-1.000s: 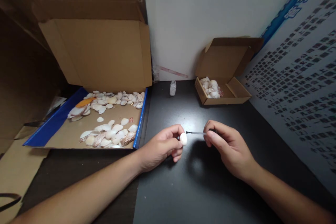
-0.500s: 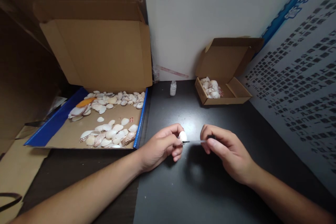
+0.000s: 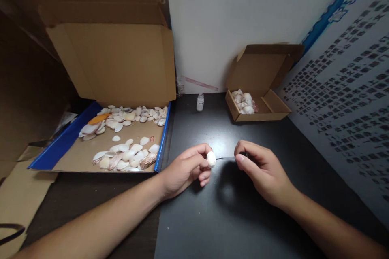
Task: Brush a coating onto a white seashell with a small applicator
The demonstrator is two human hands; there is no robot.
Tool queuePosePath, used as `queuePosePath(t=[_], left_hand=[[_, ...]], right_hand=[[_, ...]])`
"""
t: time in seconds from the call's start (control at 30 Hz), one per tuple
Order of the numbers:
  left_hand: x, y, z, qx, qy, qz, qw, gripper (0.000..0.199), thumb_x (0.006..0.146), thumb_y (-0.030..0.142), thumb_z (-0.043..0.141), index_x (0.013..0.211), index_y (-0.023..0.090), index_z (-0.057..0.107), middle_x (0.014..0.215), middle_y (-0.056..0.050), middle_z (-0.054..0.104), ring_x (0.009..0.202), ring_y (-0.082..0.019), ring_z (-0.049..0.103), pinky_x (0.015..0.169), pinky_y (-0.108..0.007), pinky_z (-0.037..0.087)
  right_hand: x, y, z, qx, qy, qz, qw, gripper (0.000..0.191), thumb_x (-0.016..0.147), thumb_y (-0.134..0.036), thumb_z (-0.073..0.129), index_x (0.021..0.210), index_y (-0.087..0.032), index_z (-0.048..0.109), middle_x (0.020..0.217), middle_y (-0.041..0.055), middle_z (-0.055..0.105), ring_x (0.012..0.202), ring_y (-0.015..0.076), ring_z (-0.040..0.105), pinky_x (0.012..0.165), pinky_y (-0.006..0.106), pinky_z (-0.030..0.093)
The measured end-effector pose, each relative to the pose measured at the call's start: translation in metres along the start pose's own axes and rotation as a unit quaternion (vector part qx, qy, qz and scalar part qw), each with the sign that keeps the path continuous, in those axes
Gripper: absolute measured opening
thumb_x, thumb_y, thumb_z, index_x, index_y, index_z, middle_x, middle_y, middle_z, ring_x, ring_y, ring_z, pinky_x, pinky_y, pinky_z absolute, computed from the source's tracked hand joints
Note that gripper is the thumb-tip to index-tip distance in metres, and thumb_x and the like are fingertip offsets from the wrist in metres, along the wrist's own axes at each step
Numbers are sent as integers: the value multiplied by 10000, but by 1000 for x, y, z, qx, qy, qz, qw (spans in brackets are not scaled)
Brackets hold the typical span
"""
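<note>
A small white ribbed seashell (image 3: 211, 159) is pinched between the thumb and fingers of my left hand (image 3: 191, 166). My right hand (image 3: 258, 166) is closed around the black cap end of a thin applicator brush (image 3: 226, 158). The brush points left, its dark tip beside the shell's right edge; whether they touch I cannot tell. Behind both hands stands a small clear bottle (image 3: 199, 103) with no cap on it. To the left, a blue-edged cardboard box (image 3: 71, 141) holds many loose shells (image 3: 127, 156) in two groups.
An open brown box (image 3: 261, 116) at the back right contains white shells (image 3: 244, 102). A white wall (image 3: 231, 16) rises behind the dark table (image 3: 194, 226). A board with printed text (image 3: 349, 101) borders the right side.
My right hand has moved slightly up, drawing the brush tip from in front of the shell to its right edge. More of the shell's ribbed face now shows in my left hand.
</note>
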State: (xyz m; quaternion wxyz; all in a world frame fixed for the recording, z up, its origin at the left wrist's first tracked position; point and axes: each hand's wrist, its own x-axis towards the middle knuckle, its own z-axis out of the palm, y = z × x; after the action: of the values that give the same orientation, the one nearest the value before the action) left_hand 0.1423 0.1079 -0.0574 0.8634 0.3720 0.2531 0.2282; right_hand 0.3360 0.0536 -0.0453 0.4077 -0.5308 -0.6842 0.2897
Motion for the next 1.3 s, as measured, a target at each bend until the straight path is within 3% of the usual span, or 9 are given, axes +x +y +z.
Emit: queuePosePath(t=[0.17, 0.27, 0.4, 0.67, 0.87, 1.1, 1.3], left_hand=[[0, 0, 1, 2, 5, 1, 1000, 89, 721, 123, 499, 783, 159, 447, 675, 30, 429, 495, -49, 382, 503, -204, 347], [0, -1, 0, 1, 3, 1, 1000, 86, 724, 132, 495, 789, 160, 446, 673, 29, 431, 495, -49, 376, 506, -202, 346], [0, -1, -1, -4, -1, -3, 1000, 80, 735, 145, 491, 797, 162, 443, 667, 29, 425, 499, -52, 378, 515, -205, 348], [1, 0, -1, -6, 4, -3, 1000, 74, 748, 118, 462, 799, 164, 435, 666, 25, 421, 505, -61, 381, 515, -212, 351], [0, 0, -1, -14, -2, 0, 1000, 65, 754, 114, 453, 799, 160, 447, 655, 23, 422, 510, -64, 384, 519, -213, 357], [0, 0, -1, -13, 15, -1, 1000, 75, 757, 134, 505, 800, 165, 452, 705, 23, 457, 495, -51, 404, 503, -204, 362], [1, -1, -2, -8, 13, 4, 1000, 70, 776, 162, 541, 800, 159, 475, 703, 24, 475, 483, -46, 416, 494, -200, 378]], right_hand=[[0, 1, -1, 72, -23, -24, 997, 324, 951, -342, 432, 668, -189, 467, 636, -6, 466, 594, 143, 435, 568, 280, 335], [0, 0, 0, 52, -36, -27, 998, 299, 940, -321, 463, 671, -190, 467, 642, -6, 468, 595, 142, 440, 570, 280, 336], [1, 0, 0, -1, -5, -12, 1000, 301, 926, -297, 482, 649, -193, 433, 615, -15, 441, 568, 136, 408, 548, 278, 310], [-3, 0, -1, 74, -28, -49, 996, 302, 967, -313, 414, 695, -192, 463, 661, -4, 465, 612, 147, 440, 588, 288, 339], [0, -1, 0, -12, -2, -35, 999, 278, 921, -266, 503, 662, -191, 435, 621, -22, 432, 564, 128, 399, 543, 273, 305], [-4, 0, -2, 45, -29, -56, 997, 253, 948, -278, 450, 710, -194, 473, 662, -9, 475, 599, 137, 443, 575, 277, 346], [0, -1, -1, -25, 1, -46, 999, 272, 910, -260, 500, 654, -193, 439, 604, -21, 430, 549, 128, 398, 530, 272, 305]])
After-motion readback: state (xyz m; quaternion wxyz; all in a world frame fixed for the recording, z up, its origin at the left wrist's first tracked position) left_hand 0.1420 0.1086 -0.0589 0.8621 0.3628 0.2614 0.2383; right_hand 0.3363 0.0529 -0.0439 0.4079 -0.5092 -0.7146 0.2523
